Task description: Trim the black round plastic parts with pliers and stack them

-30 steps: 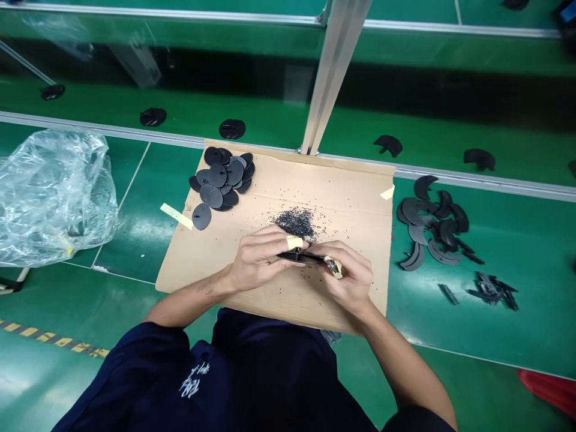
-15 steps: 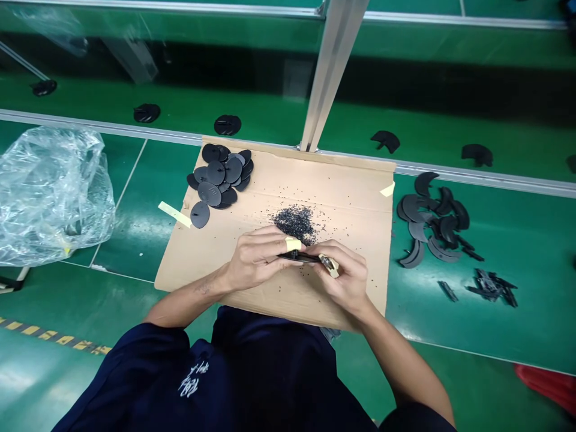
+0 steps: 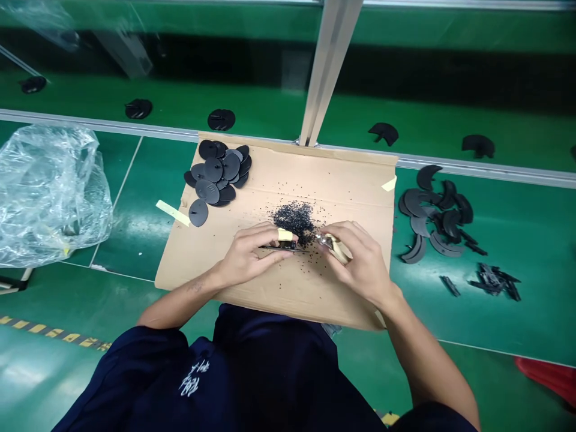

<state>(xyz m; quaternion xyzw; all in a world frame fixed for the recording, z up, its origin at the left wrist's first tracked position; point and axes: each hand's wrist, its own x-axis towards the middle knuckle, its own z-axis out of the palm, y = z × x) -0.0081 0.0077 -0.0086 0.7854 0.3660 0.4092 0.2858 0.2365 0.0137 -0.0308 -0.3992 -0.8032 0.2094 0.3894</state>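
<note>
My left hand (image 3: 250, 254) is closed on a thin black plastic piece (image 3: 300, 250), held nearly edge-on and mostly hidden by the fingers. Yellow tape wraps one finger of that hand. To the right, my right hand (image 3: 360, 259) grips a small shiny metal tool (image 3: 324, 240) with yellowish tape around it; its exact kind is hidden by the fingers. The tool's tip points left, apart from the black piece. Just beyond both hands, a heap of tiny black bits (image 3: 294, 219) lies on the cardboard sheet (image 3: 355, 186), with loose bits scattered around.
Black discs (image 3: 207, 192) are piled on the cardboard's far left. Crescent-shaped black pieces (image 3: 443, 240) and slim black parts (image 3: 494, 281) lie on the green table at right. A clear plastic bag (image 3: 54, 192) sits at left. A metal post (image 3: 330, 72) rises behind the cardboard.
My hands have come apart. The right hand drew back to the right with the metal tool, off the black piece; the left moved slightly left, still holding the piece.
</note>
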